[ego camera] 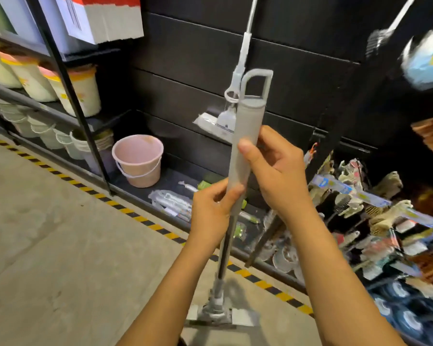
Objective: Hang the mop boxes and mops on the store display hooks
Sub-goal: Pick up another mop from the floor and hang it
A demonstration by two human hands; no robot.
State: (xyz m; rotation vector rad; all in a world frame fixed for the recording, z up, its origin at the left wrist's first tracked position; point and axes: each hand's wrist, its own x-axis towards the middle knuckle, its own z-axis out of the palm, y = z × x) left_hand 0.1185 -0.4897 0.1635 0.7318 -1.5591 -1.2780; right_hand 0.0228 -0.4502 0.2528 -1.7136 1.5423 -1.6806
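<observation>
Both hands wrap the mop's grey grip [245, 146], left hand [214, 208] low, right hand [275, 171] higher — next, lift its loop [256, 83] onto a hook.

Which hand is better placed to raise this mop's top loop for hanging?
Probably the right hand: it grips the grey plastic mop handle higher, nearer the rectangular loop; the left hand holds lower down.

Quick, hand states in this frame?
Left hand: closed round the mop handle, lower down.
Right hand: closed round the same handle, higher up.
</observation>
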